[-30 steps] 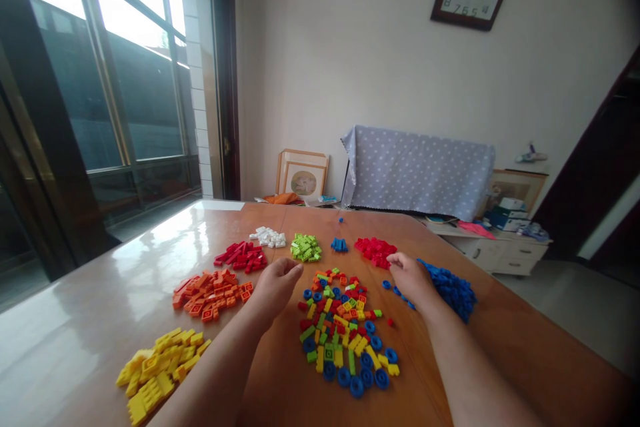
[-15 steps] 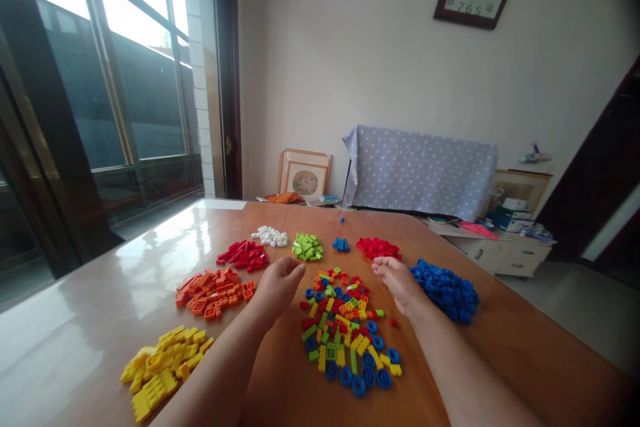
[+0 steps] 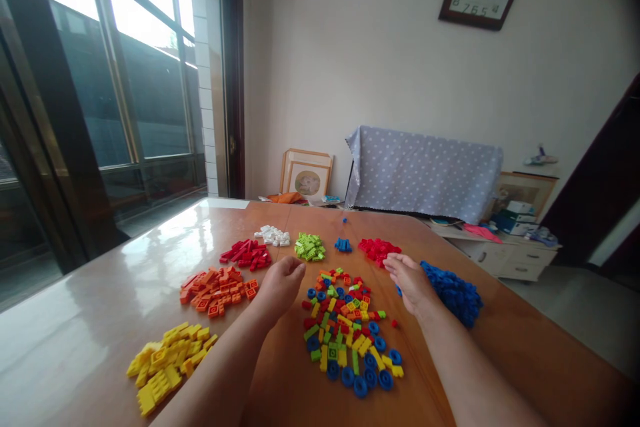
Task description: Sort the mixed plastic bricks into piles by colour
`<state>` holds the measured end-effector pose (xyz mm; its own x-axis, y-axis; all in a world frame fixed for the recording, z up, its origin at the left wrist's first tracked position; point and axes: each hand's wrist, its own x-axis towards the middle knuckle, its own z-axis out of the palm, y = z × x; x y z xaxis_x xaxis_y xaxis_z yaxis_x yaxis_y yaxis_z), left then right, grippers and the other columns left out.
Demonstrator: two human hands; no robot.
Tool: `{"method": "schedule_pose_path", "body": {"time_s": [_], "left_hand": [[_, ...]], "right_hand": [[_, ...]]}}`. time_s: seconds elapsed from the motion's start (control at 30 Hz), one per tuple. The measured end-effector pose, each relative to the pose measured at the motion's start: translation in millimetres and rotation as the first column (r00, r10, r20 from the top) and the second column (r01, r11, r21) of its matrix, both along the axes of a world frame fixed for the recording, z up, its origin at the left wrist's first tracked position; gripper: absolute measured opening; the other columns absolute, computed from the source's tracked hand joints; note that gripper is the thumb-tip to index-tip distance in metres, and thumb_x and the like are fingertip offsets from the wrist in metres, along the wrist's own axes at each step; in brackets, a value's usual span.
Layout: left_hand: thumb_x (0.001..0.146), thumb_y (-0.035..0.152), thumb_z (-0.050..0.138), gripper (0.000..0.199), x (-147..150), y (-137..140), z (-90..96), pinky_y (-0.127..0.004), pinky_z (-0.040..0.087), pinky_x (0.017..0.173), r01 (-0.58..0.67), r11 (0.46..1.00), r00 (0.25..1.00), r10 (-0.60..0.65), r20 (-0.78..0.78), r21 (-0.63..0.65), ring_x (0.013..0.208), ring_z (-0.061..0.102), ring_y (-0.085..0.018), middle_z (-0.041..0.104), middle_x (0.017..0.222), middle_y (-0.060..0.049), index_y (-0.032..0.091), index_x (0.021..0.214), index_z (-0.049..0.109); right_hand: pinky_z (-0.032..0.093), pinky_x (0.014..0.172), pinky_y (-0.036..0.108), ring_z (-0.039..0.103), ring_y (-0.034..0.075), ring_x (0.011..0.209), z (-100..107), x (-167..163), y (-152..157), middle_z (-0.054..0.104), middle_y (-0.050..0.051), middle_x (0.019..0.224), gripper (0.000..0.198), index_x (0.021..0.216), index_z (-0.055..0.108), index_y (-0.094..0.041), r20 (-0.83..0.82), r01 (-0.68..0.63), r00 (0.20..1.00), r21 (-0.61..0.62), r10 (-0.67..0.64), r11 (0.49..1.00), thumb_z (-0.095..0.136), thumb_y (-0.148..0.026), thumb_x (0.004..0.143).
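Observation:
My left hand (image 3: pixel 281 287) hovers with curled fingers between the orange bricks (image 3: pixel 220 288) and a mixed pile of toy bricks and blue wheels (image 3: pixel 345 327); anything in its fingers is hidden. My right hand (image 3: pixel 411 282) is closed beside the blue pile (image 3: pixel 455 293), its fingertips near the bright red bricks (image 3: pixel 379 250). A blue toy piece (image 3: pixel 399 290) peeks out beneath those fingers, its exact shape hidden. Lime green bricks (image 3: pixel 310 247) and a few small blue pieces (image 3: pixel 343 245) lie beyond the mixed pile.
Yellow bricks (image 3: pixel 167 363) lie at the near left, dark red bricks (image 3: pixel 246 254) and white bricks (image 3: pixel 273 235) farther back. One small blue piece (image 3: pixel 345 220) sits near the far edge of the wooden table (image 3: pixel 90 327). A red piece (image 3: pixel 395 323) lies by my right forearm.
My right hand has shifted right, closer to the blue pile, and a bit of blue now shows under its fingers. The left hand is almost unmoved. The view has turned slightly left.

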<state>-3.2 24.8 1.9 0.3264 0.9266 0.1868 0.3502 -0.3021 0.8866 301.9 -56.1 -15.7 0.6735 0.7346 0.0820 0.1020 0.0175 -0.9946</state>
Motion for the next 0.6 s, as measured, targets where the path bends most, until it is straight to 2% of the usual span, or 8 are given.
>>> {"method": "schedule_pose_path", "body": {"time_s": [0.17, 0.27, 0.37, 0.47, 0.6], "left_hand": [[0.089, 0.042, 0.051, 0.030, 1, 7, -11.7, -0.027, 0.043, 0.067, -0.003, 0.998, 0.995, 0.009, -0.102, 0.057, 0.076, 0.062, -0.019, 0.069, 0.081, -0.005, 0.018, 0.089, 0.068], [0.091, 0.033, 0.047, 0.027, 3, 5, -15.5, -0.028, 0.045, 0.075, 0.008, 0.991, 0.976, 0.022, -0.217, 0.134, 0.090, 0.064, -0.021, 0.073, 0.096, -0.007, 0.020, 0.098, 0.070], [0.092, 0.024, 0.043, 0.032, 5, -1, -15.0, -0.029, 0.045, 0.080, 0.070, 0.977, 0.939, 0.003, -0.344, 0.200, 0.099, 0.064, -0.023, 0.073, 0.107, -0.007, 0.023, 0.106, 0.072], [0.090, 0.019, 0.043, 0.037, 6, -9, -10.9, -0.031, 0.045, 0.085, 0.163, 0.950, 0.889, -0.024, -0.457, 0.267, 0.102, 0.061, -0.023, 0.071, 0.111, -0.006, 0.027, 0.108, 0.074], [0.089, 0.020, 0.045, 0.038, 5, -16, -5.8, -0.033, 0.044, 0.086, 0.203, 0.931, 0.830, 0.001, -0.558, 0.304, 0.103, 0.058, -0.025, 0.070, 0.110, -0.006, 0.031, 0.109, 0.075]], "right_hand": [[0.051, 0.087, 0.034, 0.067, 0.022, 0.101, 5, -35, -3, 0.074, 0.007, 0.102, 0.033, 0.099, 0.067, -0.020, 0.068, -0.219, 0.972, -0.077, 0.224, 0.973, 0.065, -0.045, 0.077], [0.052, 0.080, 0.032, 0.068, 0.021, 0.091, 5, -49, -4, 0.074, 0.005, 0.096, 0.033, 0.102, 0.068, -0.019, 0.172, -0.331, 0.920, -0.145, 0.353, 0.932, 0.065, -0.043, 0.078], [0.052, 0.080, 0.031, 0.068, 0.021, 0.091, 1, -54, -4, 0.075, 0.004, 0.097, 0.031, 0.103, 0.070, -0.019, 0.287, -0.406, 0.845, -0.203, 0.450, 0.891, 0.064, -0.039, 0.080], [0.052, 0.082, 0.031, 0.067, 0.021, 0.094, -4, -57, -4, 0.075, 0.004, 0.101, 0.029, 0.105, 0.072, -0.019, 0.405, -0.439, 0.759, -0.260, 0.510, 0.860, 0.061, -0.035, 0.083], [0.050, 0.082, 0.028, 0.066, 0.020, 0.092, -1, -66, -6, 0.074, 0.005, 0.102, 0.027, 0.103, 0.076, -0.023, 0.623, -0.374, 0.599, -0.338, 0.503, 0.864, 0.058, -0.029, 0.085]]}}
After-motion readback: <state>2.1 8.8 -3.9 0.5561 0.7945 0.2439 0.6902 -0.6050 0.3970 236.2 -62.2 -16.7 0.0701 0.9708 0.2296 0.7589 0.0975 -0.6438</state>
